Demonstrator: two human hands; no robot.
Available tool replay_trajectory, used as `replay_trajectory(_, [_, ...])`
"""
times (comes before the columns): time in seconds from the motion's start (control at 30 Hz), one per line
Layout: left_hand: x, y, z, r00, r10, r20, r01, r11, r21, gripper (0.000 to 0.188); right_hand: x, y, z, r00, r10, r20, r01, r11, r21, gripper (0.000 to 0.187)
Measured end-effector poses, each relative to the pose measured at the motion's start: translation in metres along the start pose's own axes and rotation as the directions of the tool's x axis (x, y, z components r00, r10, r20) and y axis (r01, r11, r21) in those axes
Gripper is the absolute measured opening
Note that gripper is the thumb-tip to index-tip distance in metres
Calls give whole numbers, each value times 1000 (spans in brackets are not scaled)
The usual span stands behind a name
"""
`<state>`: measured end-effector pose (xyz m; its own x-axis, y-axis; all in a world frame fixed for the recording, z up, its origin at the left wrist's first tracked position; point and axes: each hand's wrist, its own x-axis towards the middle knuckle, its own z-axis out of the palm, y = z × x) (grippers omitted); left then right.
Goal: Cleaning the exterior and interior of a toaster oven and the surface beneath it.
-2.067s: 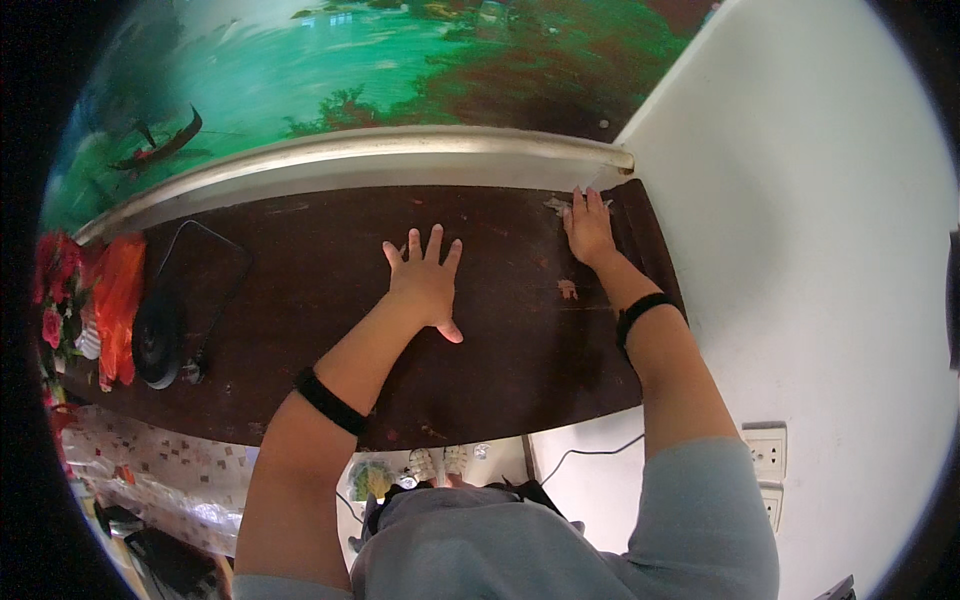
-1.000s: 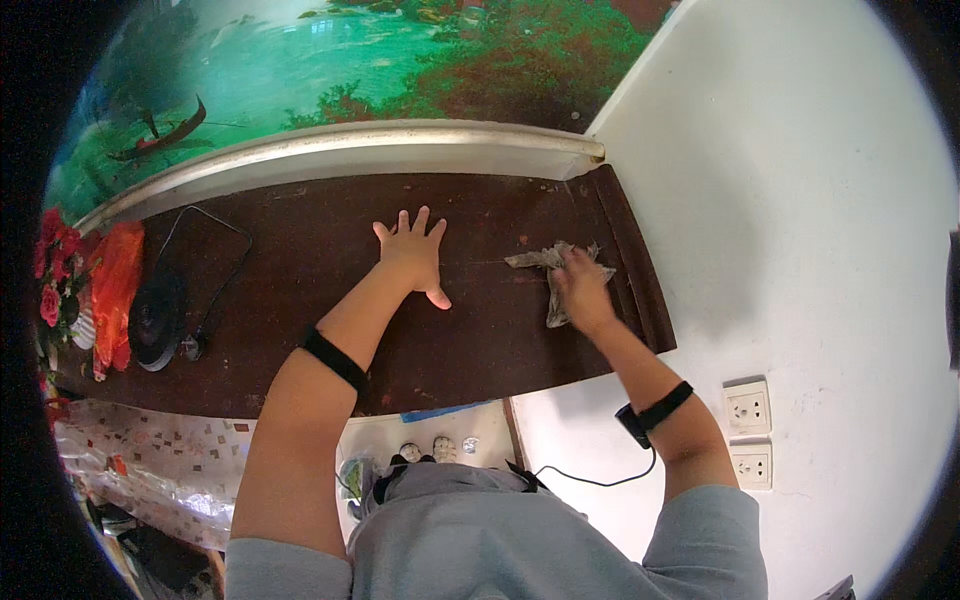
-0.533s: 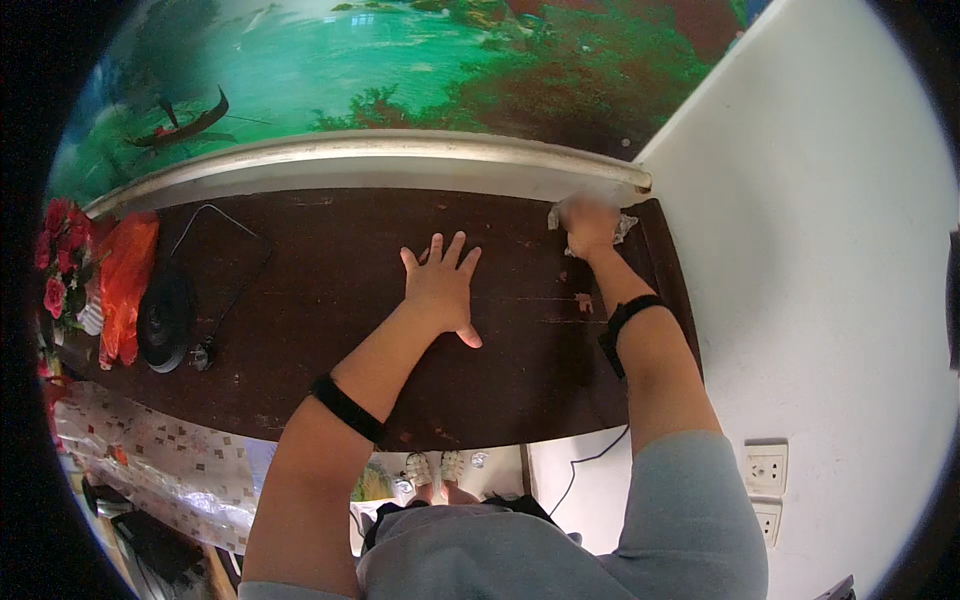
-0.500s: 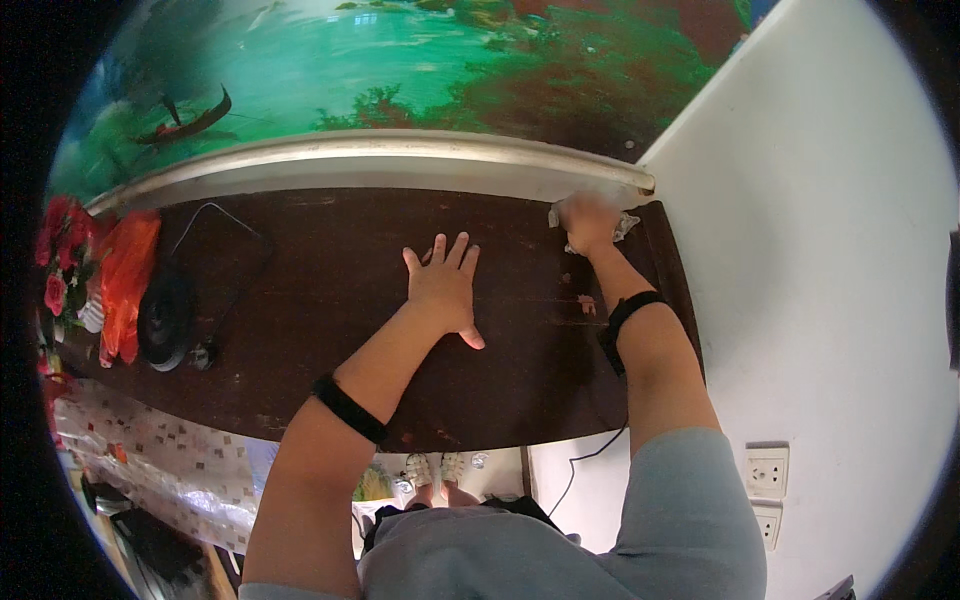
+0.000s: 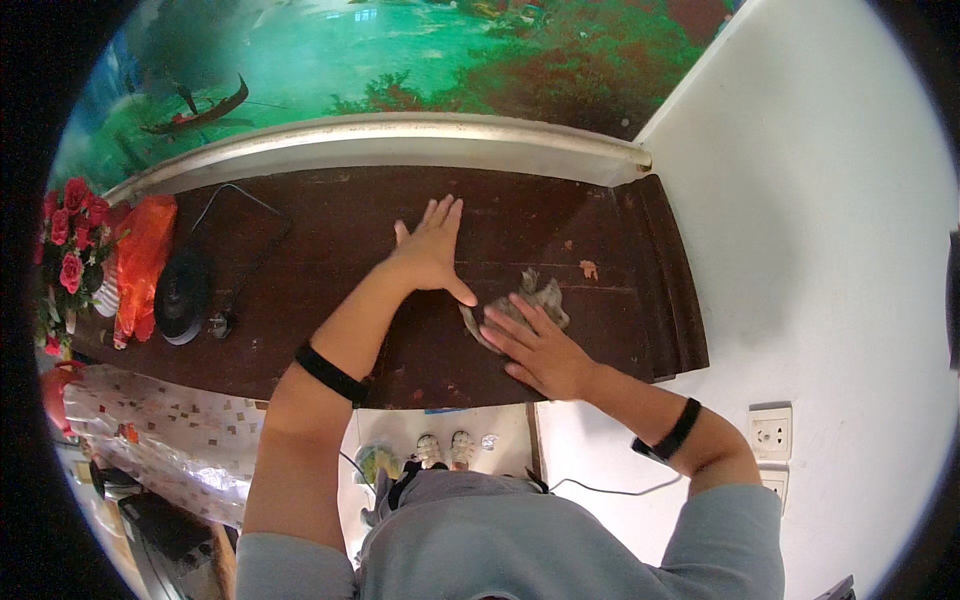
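Note:
My right hand (image 5: 545, 355) lies flat with fingers stretched over a crumpled greyish cloth (image 5: 548, 300), pressing it against the dark brown wooden tabletop (image 5: 330, 320). Part of the cloth is hidden under the fingers; its folds stick out beyond the fingertips and on the left. To the left and farther back, my left hand (image 5: 428, 250) rests on the wood with its fingers stretched and thumb out, holding nothing. The thumb tip comes close to the cloth's left edge. A small pale reddish worn patch (image 5: 589, 270) marks the wood beyond the cloth.
At the left end are red artificial flowers (image 5: 72, 235), an orange plastic bag (image 5: 145, 265) and a round black device (image 5: 183, 297) with a cord. A green landscape picture (image 5: 420, 70) backs the table. A white wall (image 5: 800, 230) with sockets (image 5: 770, 433) stands at the right.
My right hand has come from the far right corner toward me and leftward, bringing the cloth along. My left hand stays at about the same place on the table; the view has shifted slightly.

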<state>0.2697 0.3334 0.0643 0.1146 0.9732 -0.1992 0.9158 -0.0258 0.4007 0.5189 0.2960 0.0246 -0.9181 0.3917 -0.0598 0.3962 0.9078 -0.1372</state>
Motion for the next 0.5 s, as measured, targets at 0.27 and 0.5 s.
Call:
replay_trajectory(0.27, [-19,-25,-3,965,-208,160,143,928,345,134,24,107,-6,861,488,-140,-504,857,-111,48])
replay_trajectory(0.5, [-23,-28,3,987,-153,52,134,955,264,134,147,149,-26,700,712,-59,-714,698,-48,53])
